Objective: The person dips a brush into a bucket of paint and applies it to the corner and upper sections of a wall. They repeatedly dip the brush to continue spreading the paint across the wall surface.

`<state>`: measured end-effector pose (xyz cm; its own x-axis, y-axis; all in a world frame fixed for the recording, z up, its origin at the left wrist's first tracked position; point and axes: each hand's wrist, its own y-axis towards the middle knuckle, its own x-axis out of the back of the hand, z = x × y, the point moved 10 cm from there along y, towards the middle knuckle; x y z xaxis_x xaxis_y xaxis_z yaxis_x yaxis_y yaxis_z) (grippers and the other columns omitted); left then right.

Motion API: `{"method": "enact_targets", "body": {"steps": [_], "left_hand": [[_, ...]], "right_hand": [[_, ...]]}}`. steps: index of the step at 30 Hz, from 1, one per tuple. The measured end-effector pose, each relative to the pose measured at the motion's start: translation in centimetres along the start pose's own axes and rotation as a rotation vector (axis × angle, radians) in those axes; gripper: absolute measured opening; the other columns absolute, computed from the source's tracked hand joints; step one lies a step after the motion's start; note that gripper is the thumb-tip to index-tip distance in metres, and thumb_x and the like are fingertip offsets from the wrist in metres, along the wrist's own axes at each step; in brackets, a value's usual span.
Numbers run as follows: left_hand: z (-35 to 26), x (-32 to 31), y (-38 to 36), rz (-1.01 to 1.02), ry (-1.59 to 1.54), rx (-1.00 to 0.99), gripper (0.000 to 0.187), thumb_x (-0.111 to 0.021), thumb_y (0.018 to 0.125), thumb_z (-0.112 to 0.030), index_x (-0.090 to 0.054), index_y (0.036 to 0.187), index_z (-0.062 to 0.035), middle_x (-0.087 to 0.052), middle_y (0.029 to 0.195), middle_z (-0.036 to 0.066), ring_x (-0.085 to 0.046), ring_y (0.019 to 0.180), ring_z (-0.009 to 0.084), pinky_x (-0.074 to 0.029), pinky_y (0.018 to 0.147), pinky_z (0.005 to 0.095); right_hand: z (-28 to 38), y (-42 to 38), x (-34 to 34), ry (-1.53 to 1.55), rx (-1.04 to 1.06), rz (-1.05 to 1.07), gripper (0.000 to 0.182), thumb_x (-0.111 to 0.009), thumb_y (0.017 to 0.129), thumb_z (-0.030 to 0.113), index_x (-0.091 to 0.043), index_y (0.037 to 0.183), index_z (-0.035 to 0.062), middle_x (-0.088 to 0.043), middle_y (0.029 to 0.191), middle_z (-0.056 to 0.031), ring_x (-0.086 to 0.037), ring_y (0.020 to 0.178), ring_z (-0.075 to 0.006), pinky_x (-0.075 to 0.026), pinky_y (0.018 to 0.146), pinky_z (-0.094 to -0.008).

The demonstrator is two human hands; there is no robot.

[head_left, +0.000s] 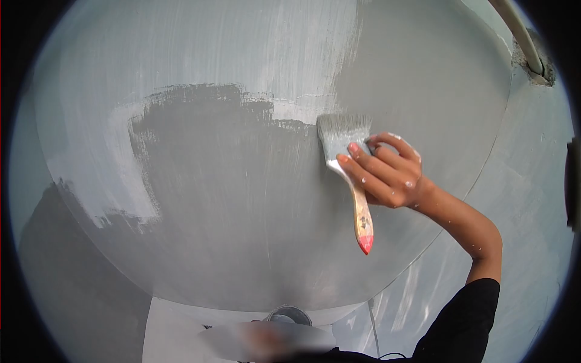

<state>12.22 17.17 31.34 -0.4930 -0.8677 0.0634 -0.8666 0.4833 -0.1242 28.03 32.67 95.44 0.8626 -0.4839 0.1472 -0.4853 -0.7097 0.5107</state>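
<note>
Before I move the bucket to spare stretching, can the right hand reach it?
Probably yes: though the right hand holds a brush, the way to the bucket looks open, except where a blurred shape covers it.

I am observing a pale, flat surface [172,333] low in the head view. A round container [298,314] is showing over it; blur is preventing me from confirming whether it is standing directly there.

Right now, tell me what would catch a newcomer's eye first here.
First, the broad paintbrush near the centre, its bristles at the painted surface, held in the paint-speckled right grip. Next, the streaky pale patch at left, edging darker grey. Then the pale pipe entering a rough hole at upper right.
</note>
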Motion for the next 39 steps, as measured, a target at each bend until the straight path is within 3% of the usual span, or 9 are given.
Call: {"method": "enact_targets", "body": {"steps": [6,12,16,19,21,22,31,36,39], "left_hand": [[0.5,0.5,-0.7,0.030,0.036,0.025,0.047,-0.060,0.061,0.012,-0.043,0.101,-0.0064,-0.056,0.065,0.006,-0.052,0.048,0.0146,-0.037,0.039,0.0318],[-2.4,0.9,-1.1,0.009,0.052,0.092,0.039,-0.064,0.061,0.001,-0.046,0.095,-0.0045,-0.046,0.063,0.000,-0.042,0.055,0.0132,-0.038,0.053,0.0320],[-2.6,0.5,-1.4,0.016,-0.056,0.127,0.041,-0.063,0.062,0.004,-0.045,0.099,-0.0043,-0.048,0.063,0.000,-0.043,0.054,0.0120,-0.037,0.051,0.0308],[-2.2,0.2,-1.0,0.016,-0.055,0.107,0.043,-0.062,0.063,0.005,-0.044,0.101,-0.0043,-0.050,0.063,0.001,-0.044,0.053,0.0112,-0.037,0.050,0.0304],[-1.7,0.3,-1.1,0.013,-0.085,0.120,0.043,-0.062,0.063,0.006,-0.044,0.101,-0.0044,-0.051,0.063,0.001,-0.045,0.053,0.0109,-0.037,0.050,0.0306],[-1.7,0.5,-1.1,0.010,-0.089,0.131,0.044,-0.062,0.063,0.007,-0.044,0.101,-0.0046,-0.051,0.063,0.001,-0.045,0.053,0.0109,-0.037,0.050,0.0305],[2.0,1.8,0.1,0.017,-0.032,0.055,0.045,-0.057,0.065,0.013,-0.041,0.102,-0.0075,-0.053,0.060,0.005,-0.048,0.043,0.0137,-0.035,0.037,0.0307],[3.0,2.0,1.3,0.031,0.062,-0.076,0.045,-0.058,0.065,0.013,-0.041,0.102,-0.0076,-0.050,0.059,0.003,-0.046,0.042,0.0126,-0.035,0.036,0.0303],[1.0,1.5,1.1,0.062,-0.012,0.018,0.045,-0.058,0.064,0.013,-0.041,0.101,-0.0076,-0.049,0.059,0.002,-0.045,0.043,0.0116,-0.034,0.037,0.0300]], "right_hand": [[7.7,-4.2,-1.2,0.319,-0.041,0.194,0.015,-0.076,0.084,0.008,-0.076,0.099,0.0054,-0.069,0.076,-0.0025,-0.061,0.060,-0.0100,-0.059,0.069,-0.0305],[-7.6,3.0,-0.2,0.398,-0.220,0.042,0.016,-0.081,0.078,0.008,-0.079,0.092,0.0139,-0.070,0.072,0.0035,-0.059,0.054,-0.0127,-0.044,0.054,-0.0269],[-15.2,7.5,3.6,0.015,-0.074,-0.131,0.025,-0.085,0.082,0.011,-0.078,0.106,0.0059,-0.078,0.091,-0.0095,-0.075,0.082,-0.0192,-0.061,0.078,-0.0314],[-16.3,10.4,4.9,-0.057,-0.155,-0.271,0.014,-0.080,0.083,0.003,-0.078,0.097,0.0029,-0.078,0.085,-0.0069,-0.071,0.072,-0.0177,-0.056,0.065,-0.0296],[-11.5,8.1,3.2,-0.255,0.076,-0.099,0.027,-0.086,0.081,0.013,-0.079,0.106,0.0069,-0.078,0.090,-0.0093,-0.074,0.079,-0.0198,-0.060,0.081,-0.0318],[-9.8,5.6,1.6,-0.162,-0.048,-0.024,0.030,-0.088,0.077,0.014,-0.079,0.105,0.0084,-0.077,0.087,-0.0072,-0.071,0.075,-0.0185,-0.058,0.085,-0.0331],[11.0,-8.5,-0.6,0.450,-0.323,0.251,0.028,-0.083,0.074,0.018,-0.079,0.101,0.0129,-0.072,0.080,0.0020,-0.060,0.065,-0.0113,-0.057,0.079,-0.0352],[11.2,-9.7,-3.2,0.525,-0.374,0.335,0.021,-0.081,0.075,0.018,-0.078,0.095,0.0160,-0.070,0.076,0.0059,-0.060,0.067,-0.0109,-0.051,0.089,-0.0421],[4.0,-7.3,-2.7,0.439,-0.441,0.317,0.017,-0.082,0.075,0.022,-0.078,0.091,0.0180,-0.070,0.071,0.0063,-0.057,0.066,-0.0106,-0.045,0.080,-0.0378]]}}
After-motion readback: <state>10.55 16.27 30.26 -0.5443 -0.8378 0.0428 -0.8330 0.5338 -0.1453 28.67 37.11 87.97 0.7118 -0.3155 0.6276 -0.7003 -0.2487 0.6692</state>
